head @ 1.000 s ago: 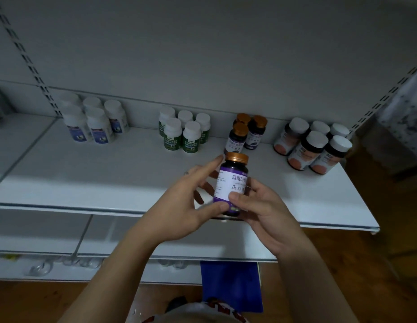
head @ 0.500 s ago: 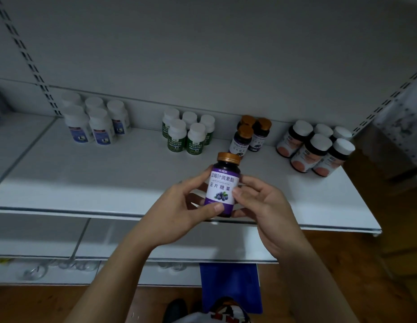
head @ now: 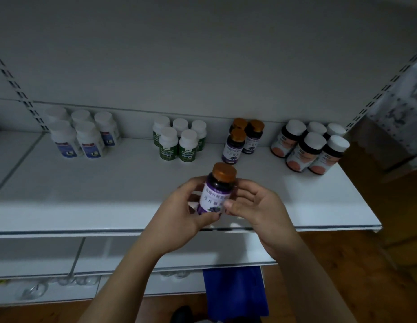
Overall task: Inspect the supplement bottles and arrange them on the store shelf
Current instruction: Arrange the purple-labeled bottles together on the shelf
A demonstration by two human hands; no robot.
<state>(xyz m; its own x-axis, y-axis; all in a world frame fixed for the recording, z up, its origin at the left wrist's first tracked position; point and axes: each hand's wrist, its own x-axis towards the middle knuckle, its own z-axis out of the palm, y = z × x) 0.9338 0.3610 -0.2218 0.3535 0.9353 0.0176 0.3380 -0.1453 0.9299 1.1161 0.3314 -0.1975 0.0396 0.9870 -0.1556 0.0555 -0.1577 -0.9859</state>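
A dark supplement bottle with an orange cap and a purple-and-white label is upright above the front of the white shelf. My left hand grips its left side and base. My right hand holds its right side, thumb on the label. At the back of the shelf stand three matching orange-capped bottles, green-labelled white bottles, blue-labelled white bottles and dark white-capped bottles with orange labels.
The shelf's front edge runs just under my hands. A lower shelf sits beneath it, and a blue bag lies on the brown floor below. Slotted uprights frame the grey back panel.
The bottle and both hands have moved forward over the shelf, toward the orange-capped group. The bottle has turned a little in my fingers and my right thumb now lies on the label.
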